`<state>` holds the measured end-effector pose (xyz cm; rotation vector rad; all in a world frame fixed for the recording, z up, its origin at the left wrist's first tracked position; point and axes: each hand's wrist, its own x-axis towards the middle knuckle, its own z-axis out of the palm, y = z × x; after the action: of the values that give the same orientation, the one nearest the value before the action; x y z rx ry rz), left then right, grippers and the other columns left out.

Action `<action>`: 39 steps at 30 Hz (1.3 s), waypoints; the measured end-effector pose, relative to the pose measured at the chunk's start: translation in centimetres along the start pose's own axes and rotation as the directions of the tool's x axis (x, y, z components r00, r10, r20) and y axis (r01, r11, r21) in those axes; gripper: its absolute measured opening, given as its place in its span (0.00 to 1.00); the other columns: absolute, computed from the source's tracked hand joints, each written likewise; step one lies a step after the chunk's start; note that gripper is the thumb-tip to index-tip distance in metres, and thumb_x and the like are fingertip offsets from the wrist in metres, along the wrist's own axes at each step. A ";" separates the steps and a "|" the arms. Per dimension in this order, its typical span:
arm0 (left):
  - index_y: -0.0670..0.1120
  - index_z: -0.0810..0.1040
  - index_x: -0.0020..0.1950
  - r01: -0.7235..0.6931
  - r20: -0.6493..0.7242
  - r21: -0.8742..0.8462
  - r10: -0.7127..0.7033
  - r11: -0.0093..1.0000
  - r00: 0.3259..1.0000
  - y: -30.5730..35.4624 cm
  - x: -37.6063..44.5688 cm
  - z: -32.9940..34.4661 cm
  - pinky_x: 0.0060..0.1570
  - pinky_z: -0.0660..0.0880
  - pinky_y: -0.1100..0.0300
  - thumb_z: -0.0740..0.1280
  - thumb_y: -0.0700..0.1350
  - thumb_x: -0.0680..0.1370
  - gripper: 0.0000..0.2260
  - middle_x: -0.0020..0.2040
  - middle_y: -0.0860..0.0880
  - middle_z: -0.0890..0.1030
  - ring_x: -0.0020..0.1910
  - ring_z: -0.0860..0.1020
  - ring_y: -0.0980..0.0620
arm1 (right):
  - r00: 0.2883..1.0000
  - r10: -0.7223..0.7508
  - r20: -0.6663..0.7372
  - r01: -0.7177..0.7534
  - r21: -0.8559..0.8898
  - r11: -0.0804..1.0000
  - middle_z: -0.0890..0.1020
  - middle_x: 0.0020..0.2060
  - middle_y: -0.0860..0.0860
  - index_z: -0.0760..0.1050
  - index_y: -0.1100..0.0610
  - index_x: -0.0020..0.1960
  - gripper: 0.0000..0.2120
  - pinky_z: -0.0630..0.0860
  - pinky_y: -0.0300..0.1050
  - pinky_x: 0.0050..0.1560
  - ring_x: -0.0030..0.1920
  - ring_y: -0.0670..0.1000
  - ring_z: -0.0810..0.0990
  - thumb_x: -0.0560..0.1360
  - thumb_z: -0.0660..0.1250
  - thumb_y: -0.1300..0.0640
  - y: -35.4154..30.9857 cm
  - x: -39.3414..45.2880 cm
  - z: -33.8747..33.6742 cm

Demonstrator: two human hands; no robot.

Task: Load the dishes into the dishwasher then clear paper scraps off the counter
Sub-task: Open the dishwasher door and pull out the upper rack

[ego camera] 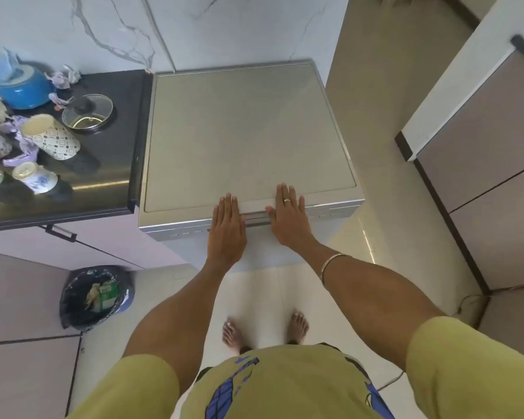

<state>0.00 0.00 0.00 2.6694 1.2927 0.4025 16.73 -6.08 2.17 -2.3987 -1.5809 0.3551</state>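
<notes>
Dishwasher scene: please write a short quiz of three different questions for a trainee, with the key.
1. True or false: the dishwasher door is already open.
2. Where do the left hand and right hand rest?
A. on the blue pot
B. flat on the dishwasher's front edge
C. in the bin
3. Fill in: the glass lid lies on the ____ countertop.

Key: 1 false; 2 B; 3 black.
</notes>
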 end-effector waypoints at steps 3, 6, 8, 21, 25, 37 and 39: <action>0.34 0.70 0.70 0.047 -0.096 -0.073 -0.054 0.996 0.994 0.4 0.0 -0.5 0.71 0.67 0.46 0.54 0.40 0.84 0.18 0.70 0.36 0.72 0.72 0.69 0.40 | 0.984 0.037 -0.176 -0.010 0.151 0.988 0.73 0.69 0.60 0.63 0.63 0.75 0.22 0.58 0.50 0.75 0.73 0.59 0.65 0.81 0.54 0.60 -0.6 -0.4 -0.7; 0.37 0.78 0.57 0.017 -0.187 -0.179 -0.051 0.984 0.981 1.2 0.0 -1.4 0.54 0.76 0.48 0.57 0.39 0.81 0.13 0.52 0.40 0.82 0.52 0.81 0.39 | 0.946 0.117 -0.303 -0.038 0.257 0.966 0.81 0.54 0.53 0.75 0.57 0.64 0.18 0.69 0.45 0.62 0.60 0.54 0.73 0.77 0.57 0.64 -1.4 -1.5 -0.6; 0.36 0.79 0.56 -0.032 -0.231 -0.211 -0.018 0.977 0.973 1.5 0.3 -1.7 0.50 0.78 0.49 0.62 0.35 0.80 0.09 0.50 0.41 0.83 0.47 0.80 0.40 | 0.930 0.172 -0.325 -0.058 0.331 0.942 0.80 0.49 0.51 0.76 0.55 0.57 0.13 0.72 0.45 0.55 0.56 0.52 0.72 0.78 0.57 0.64 -1.6 -2.2 0.0; 0.42 0.77 0.55 0.771 0.591 -0.616 -0.553 0.160 0.587 1.8 -1.4 2.3 0.40 0.81 0.53 0.57 0.56 0.83 0.19 0.48 0.43 0.83 0.42 0.83 0.44 | 0.737 0.375 0.562 -0.621 0.783 0.048 0.82 0.55 0.55 0.77 0.60 0.62 0.18 0.83 0.49 0.43 0.54 0.54 0.82 0.76 0.71 0.51 -1.9 -1.5 2.3; 0.42 0.76 0.63 0.699 0.739 -0.656 -0.433 -0.286 0.516 1.4 -0.2 2.1 0.46 0.81 0.52 0.63 0.54 0.81 0.18 0.55 0.44 0.83 0.50 0.83 0.44 | 0.685 0.347 0.641 -0.625 0.761 -0.174 0.81 0.55 0.56 0.75 0.61 0.64 0.19 0.82 0.54 0.52 0.58 0.55 0.81 0.76 0.72 0.55 -2.0 -0.4 2.6; 0.41 0.78 0.53 0.440 0.825 -0.543 -0.357 -0.715 0.439 2.6 1.5 2.6 0.53 0.76 0.52 0.65 0.48 0.81 0.10 0.50 0.44 0.81 0.52 0.80 0.47 | 0.655 0.326 0.682 -0.547 0.725 -0.418 0.82 0.51 0.53 0.76 0.57 0.63 0.17 0.79 0.47 0.48 0.53 0.52 0.80 0.77 0.70 0.51 -3.2 -0.2 4.6; 0.42 0.78 0.52 0.451 0.833 -0.541 -0.376 -0.710 0.407 3.0 1.5 2.9 0.53 0.76 0.52 0.67 0.50 0.80 0.11 0.53 0.44 0.80 0.56 0.78 0.47 | 0.641 0.356 0.680 -0.580 0.733 -0.356 0.81 0.49 0.51 0.77 0.56 0.59 0.15 0.78 0.44 0.44 0.52 0.51 0.78 0.77 0.70 0.50 -3.1 -0.2 4.7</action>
<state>3.99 -0.69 -1.76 0.1118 1.1803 0.6709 12.38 -4.75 -1.17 -1.3921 0.2705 1.3423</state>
